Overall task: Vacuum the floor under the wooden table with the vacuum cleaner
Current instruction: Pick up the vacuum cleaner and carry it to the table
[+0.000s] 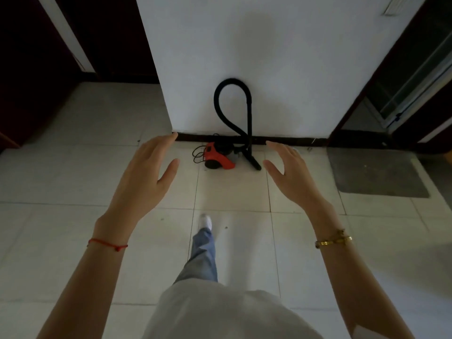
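Vacuum cleaner parked at the foot of the white wall, both hands raised and empty.

The red and black vacuum cleaner [219, 159] sits on the pale tiled floor [73, 182] against the wall [269, 57], its black hose [228, 106] looping up the plaster and its wand leaning upright beside it. The left hand [146, 174] and right hand [291, 177] hover apart with fingers spread, touching nothing. A grey mat [376, 172] lies off to the right.

White wall [281, 57], pale tiled floor [61, 179]
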Motion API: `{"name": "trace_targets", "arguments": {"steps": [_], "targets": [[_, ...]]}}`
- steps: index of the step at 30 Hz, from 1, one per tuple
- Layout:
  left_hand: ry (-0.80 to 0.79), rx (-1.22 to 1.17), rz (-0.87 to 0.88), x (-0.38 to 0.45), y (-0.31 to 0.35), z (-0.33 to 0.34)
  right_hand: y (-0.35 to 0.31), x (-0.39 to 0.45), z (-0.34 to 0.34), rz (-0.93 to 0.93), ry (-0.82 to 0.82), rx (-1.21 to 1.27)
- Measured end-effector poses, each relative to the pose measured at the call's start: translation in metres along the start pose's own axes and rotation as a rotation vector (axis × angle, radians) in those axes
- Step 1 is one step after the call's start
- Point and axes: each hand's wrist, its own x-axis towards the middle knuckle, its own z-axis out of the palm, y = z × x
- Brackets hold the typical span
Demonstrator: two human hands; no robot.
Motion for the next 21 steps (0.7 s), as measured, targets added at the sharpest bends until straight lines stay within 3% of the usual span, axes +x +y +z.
{"name": "trace_targets", "arguments": {"steps": [12, 21], "targets": [[-0.062, -0.031, 0.026, 0.265, -0.12, 0.079, 0.036, 0.274, 0.051, 0.082, 0.005, 0.048], [-0.109, -0.049, 0.018, 0.397, -0.15, 0.107, 0.07, 0.392, 0.054, 0.145, 0.012, 0.031]]}}
